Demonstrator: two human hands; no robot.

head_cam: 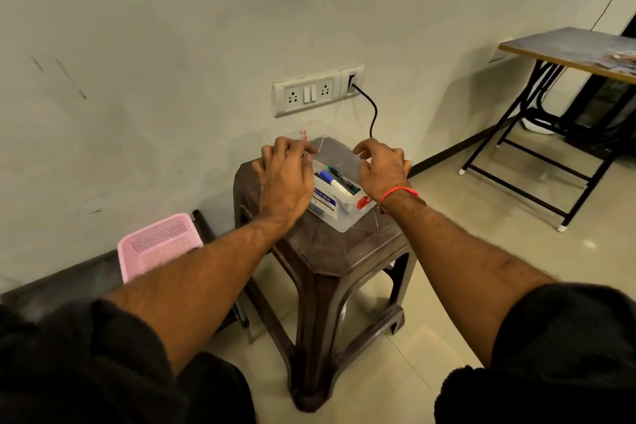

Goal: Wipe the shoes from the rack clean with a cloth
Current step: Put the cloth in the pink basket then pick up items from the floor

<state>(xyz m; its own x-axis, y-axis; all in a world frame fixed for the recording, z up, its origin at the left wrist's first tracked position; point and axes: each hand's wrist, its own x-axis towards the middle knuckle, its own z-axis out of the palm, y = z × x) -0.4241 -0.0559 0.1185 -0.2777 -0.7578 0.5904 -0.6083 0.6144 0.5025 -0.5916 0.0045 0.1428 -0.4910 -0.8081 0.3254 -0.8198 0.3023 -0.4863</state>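
A clear plastic box (pixel 339 217) with markers (pixel 335 182) inside stands on a brown plastic stool (pixel 330 258) by the wall. My left hand (pixel 284 182) is at the box's left side, its fingers curled round the edge of the clear lid (pixel 296 135), which is tilted up and carries a red clip. My right hand (pixel 382 170) is curled over the box's right rim. No shoe, rack or cloth shows in this view.
A pink perforated plastic basket (pixel 158 241) lies on the floor left of the stool. A socket panel (pixel 316 91) with a black cable plugged in is on the wall behind. A folding table (pixel 578 52) stands at the right.
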